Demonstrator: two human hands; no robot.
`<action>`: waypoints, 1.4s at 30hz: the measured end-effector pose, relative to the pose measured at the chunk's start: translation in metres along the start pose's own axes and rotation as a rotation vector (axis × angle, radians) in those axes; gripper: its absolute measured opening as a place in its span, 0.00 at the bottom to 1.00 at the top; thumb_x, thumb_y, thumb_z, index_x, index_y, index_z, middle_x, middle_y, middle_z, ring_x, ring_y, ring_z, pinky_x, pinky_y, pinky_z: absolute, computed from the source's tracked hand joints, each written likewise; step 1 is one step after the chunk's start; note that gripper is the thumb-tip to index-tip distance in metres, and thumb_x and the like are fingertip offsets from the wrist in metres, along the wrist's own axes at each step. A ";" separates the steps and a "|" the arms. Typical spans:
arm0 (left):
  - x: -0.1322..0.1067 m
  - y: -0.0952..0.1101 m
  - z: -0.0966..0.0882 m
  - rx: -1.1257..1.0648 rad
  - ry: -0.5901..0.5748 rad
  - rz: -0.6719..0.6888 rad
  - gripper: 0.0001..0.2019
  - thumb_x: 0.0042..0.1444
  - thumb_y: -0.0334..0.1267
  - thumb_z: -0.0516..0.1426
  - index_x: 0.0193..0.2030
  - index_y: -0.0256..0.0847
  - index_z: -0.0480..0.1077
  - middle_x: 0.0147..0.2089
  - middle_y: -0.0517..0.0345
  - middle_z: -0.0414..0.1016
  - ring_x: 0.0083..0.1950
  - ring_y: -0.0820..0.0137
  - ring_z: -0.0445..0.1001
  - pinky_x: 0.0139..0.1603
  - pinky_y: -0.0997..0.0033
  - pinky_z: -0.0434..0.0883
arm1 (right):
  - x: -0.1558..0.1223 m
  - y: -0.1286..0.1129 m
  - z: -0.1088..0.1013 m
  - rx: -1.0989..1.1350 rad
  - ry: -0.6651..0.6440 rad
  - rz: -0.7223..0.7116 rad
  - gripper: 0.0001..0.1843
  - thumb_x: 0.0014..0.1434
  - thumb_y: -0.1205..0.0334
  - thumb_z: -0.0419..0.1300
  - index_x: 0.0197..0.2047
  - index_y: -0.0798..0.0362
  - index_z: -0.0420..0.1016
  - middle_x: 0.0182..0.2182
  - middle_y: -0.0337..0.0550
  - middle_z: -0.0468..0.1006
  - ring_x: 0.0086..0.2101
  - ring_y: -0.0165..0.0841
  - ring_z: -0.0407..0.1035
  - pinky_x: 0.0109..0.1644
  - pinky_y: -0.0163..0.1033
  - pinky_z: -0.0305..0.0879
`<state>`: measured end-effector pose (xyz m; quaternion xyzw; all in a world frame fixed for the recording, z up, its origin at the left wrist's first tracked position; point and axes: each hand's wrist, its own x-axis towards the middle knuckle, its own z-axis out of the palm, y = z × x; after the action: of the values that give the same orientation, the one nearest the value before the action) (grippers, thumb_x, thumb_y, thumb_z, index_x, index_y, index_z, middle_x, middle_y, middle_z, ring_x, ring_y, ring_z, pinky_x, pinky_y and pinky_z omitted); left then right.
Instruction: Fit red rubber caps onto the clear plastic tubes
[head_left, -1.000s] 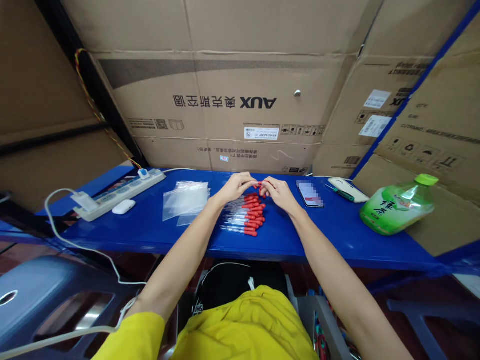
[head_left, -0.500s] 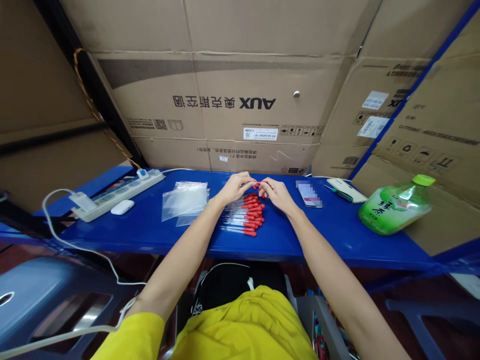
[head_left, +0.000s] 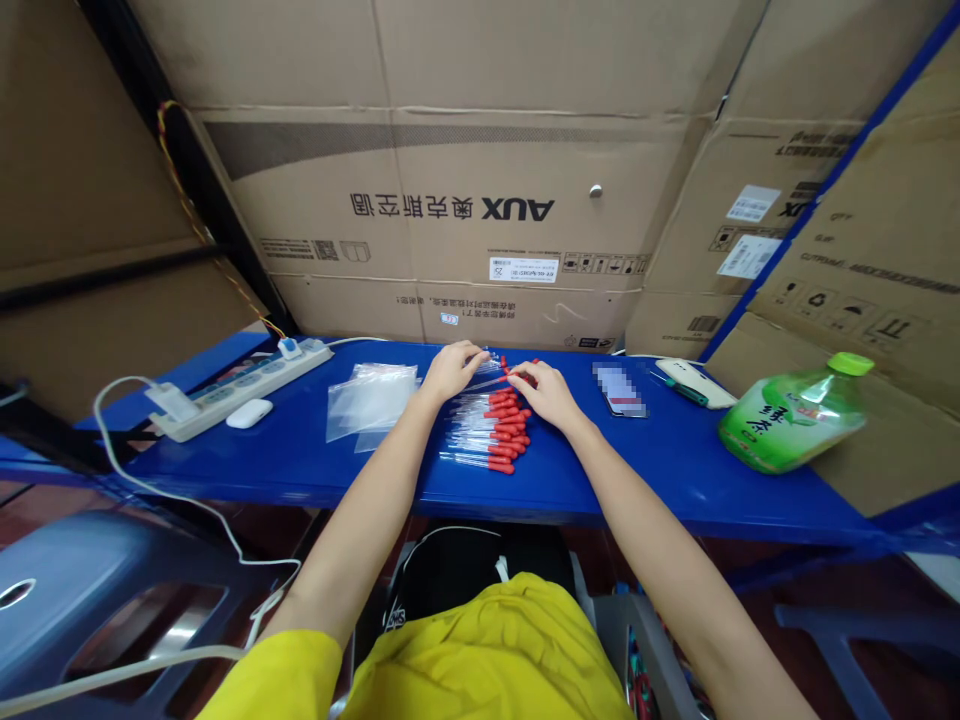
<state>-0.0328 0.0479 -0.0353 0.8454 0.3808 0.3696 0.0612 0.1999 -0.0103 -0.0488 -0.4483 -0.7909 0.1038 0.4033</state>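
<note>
Several droppers with red bulbs and clear tubes [head_left: 501, 435] lie in a row on the blue tabletop [head_left: 390, 478], bulbs to the right. Above the row, my right hand [head_left: 549, 392] pinches the red bulb end of one dropper [head_left: 491, 383], whose clear tube points left. My left hand [head_left: 452, 370] is just left of it, its fingers curled near more clear tubes and red bulbs at the back. Whatever lies between my left fingertips is too small to make out. Clear plastic bags [head_left: 379, 398] lie flat to the left of my left hand.
A white power strip [head_left: 247, 390] with a plugged-in charger and a small white case [head_left: 250, 413] lie on the left. To the right are a phone [head_left: 619, 390], a green-handled tool [head_left: 686, 391] and a green tea bottle [head_left: 791, 415]. Cardboard boxes [head_left: 450, 160] stand behind the table.
My hands have moved apart. The left shifted slightly left, away from the red bulb; the right now holds a dropper with its clear tube showing between the hands.
</note>
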 end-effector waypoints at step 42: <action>0.012 0.019 0.012 0.293 -0.407 -0.220 0.17 0.52 0.28 0.59 0.47 0.42 0.81 0.44 0.52 0.83 0.47 0.61 0.80 0.47 0.70 0.72 | -0.001 0.027 0.001 -0.186 -0.027 0.083 0.09 0.66 0.64 0.58 0.43 0.48 0.81 0.42 0.43 0.83 0.41 0.41 0.67 0.49 0.45 0.62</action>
<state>-0.0084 0.0446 -0.0296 0.8556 0.4996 0.1243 0.0532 0.2161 0.0053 -0.0644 -0.5147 -0.7833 0.0524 0.3447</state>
